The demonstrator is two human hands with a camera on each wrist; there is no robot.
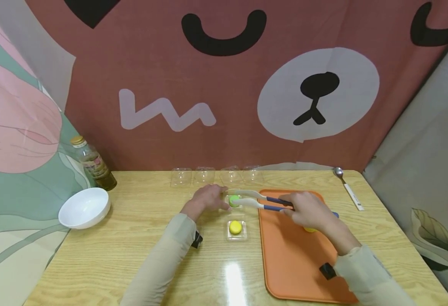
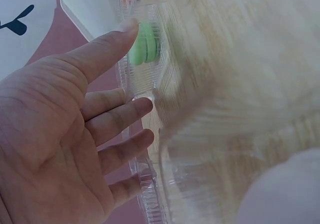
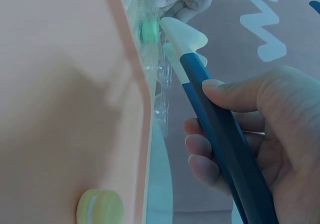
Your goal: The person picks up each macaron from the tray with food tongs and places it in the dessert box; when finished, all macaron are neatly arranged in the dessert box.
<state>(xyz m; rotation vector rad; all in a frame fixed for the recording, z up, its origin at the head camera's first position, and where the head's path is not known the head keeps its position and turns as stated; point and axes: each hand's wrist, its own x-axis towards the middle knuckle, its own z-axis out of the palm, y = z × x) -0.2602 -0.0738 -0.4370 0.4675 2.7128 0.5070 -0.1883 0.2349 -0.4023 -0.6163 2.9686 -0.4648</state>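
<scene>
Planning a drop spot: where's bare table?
Bare: wooden tabletop between round white bowl and cream left sleeve; also right of orange plastic tray, nearer than white-handled spoon. Crowded: round green macaron by left hand, right hand's blue-handled tongs.

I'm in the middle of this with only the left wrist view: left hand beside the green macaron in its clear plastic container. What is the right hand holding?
Observer: The right hand grips a pair of tongs by the dark blue handles.
Operator: Good. I can't make out the tray from here. Is there a macaron on it?
Observer: Yes, at least one: a yellow macaron is on the orange tray, mostly hidden behind the right arm in the head view.
</scene>
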